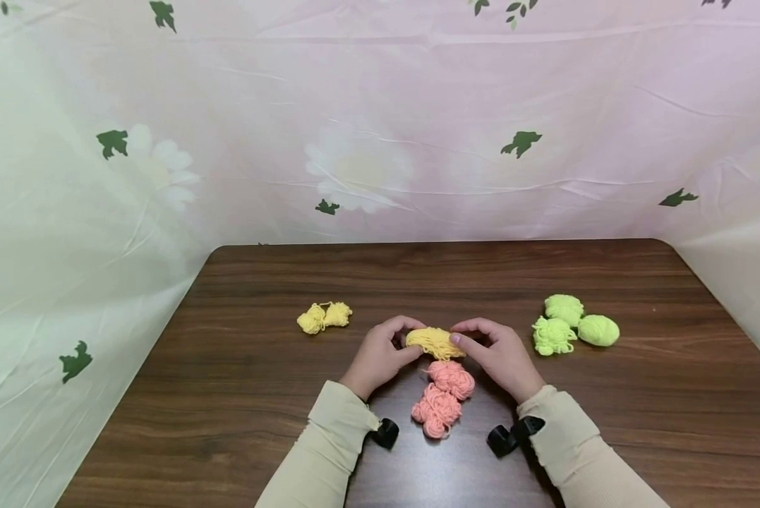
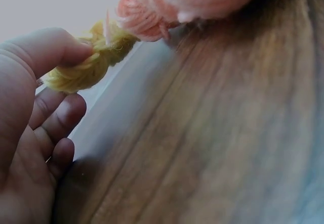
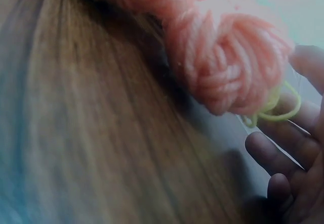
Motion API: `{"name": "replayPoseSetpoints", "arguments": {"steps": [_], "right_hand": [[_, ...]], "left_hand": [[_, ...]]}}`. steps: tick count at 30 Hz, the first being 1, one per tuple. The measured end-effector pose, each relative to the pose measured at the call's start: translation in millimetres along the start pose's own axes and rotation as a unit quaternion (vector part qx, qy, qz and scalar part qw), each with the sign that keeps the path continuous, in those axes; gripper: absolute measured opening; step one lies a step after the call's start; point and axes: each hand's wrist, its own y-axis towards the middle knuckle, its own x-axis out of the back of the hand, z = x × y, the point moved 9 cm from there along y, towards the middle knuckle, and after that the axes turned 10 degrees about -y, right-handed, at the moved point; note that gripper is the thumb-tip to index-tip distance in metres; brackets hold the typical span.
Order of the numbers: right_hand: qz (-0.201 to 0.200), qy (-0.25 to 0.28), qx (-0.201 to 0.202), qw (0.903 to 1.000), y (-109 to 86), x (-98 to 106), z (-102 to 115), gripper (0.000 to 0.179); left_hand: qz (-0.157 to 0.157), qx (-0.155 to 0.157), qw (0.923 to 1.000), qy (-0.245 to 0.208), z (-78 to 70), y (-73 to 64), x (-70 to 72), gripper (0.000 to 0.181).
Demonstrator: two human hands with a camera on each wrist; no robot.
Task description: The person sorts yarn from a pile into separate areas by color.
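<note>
In the head view, a yellow yarn ball (image 1: 435, 343) is held between both hands over the middle of the table. My left hand (image 1: 380, 358) pinches its left end; in the left wrist view the thumb lies on top of the yellow strands (image 2: 83, 72), with fingers beneath. At the right end, my right hand (image 1: 499, 355) grips it between thumb and fingers. Pink yarn balls (image 1: 439, 402) lie in a line just below it, nearest the person. From the right wrist, a pink ball (image 3: 230, 57) hides most of the yellow one, leaving a loose yellow loop (image 3: 283, 117) in sight.
Two small yellow yarn balls (image 1: 324, 317) sit farther back on the left of the brown wooden table (image 1: 227, 395). Three green yarn balls (image 1: 564, 326) are grouped at the right. Black wrist cameras stick out from both sleeves. A flowered cloth (image 1: 418, 106) hangs behind the table.
</note>
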Motion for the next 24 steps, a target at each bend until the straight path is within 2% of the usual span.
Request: {"name": "replayPoseSetpoints", "arguments": {"steps": [13, 24], "right_hand": [[-0.012, 0.007, 0.017, 0.9998, 0.0, 3, -5, 0.021], [0.038, 0.042, 0.053, 0.9970, -17.2, 1, 1, 0.021]], "left_hand": [[-0.035, -0.027, 0.9990, -0.007, -6.3, 2.4, 15.1, 0.028], [-0.077, -0.021, 0.9961, -0.037, -10.5, 4.1, 43.4, 0.028]]}}
